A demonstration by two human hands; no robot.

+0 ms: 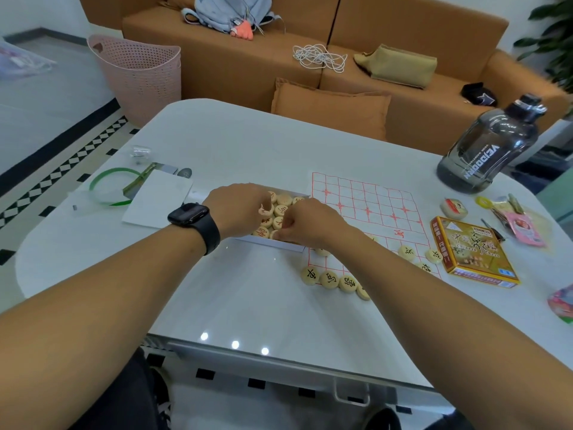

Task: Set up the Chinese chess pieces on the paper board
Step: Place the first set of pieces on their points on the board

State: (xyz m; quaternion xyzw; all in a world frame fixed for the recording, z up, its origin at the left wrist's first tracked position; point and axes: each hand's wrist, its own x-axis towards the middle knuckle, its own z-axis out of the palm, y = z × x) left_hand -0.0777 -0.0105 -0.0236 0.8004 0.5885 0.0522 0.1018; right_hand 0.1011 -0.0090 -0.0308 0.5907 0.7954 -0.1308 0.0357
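Forearms: both reach up from the bottom of the frame and meet at mid-frame over the tray of pieces (286,201).
Left hand (238,209): curled over the tray's left side, fingertips down among the discs; it seems to pinch one at the tips, but I cannot tell for sure. A dark watch (189,214) sits on its wrist.
Right hand (310,223): fingers drawn together at the tray's near edge, pinching or about to pinch a disc; the contact itself is hidden.
Paper board (369,206): red grid just right of the tray, its upper part bare.
Placed pieces (330,279): a row along the board's near edge, with a few more a little further up towards the right.
Step in hand: picking more discs from the tray; roughly a third looks done.
Next move: lift a disc, read its character, set it on the matching intersection.
Box (473,251): yellow, right of the board.
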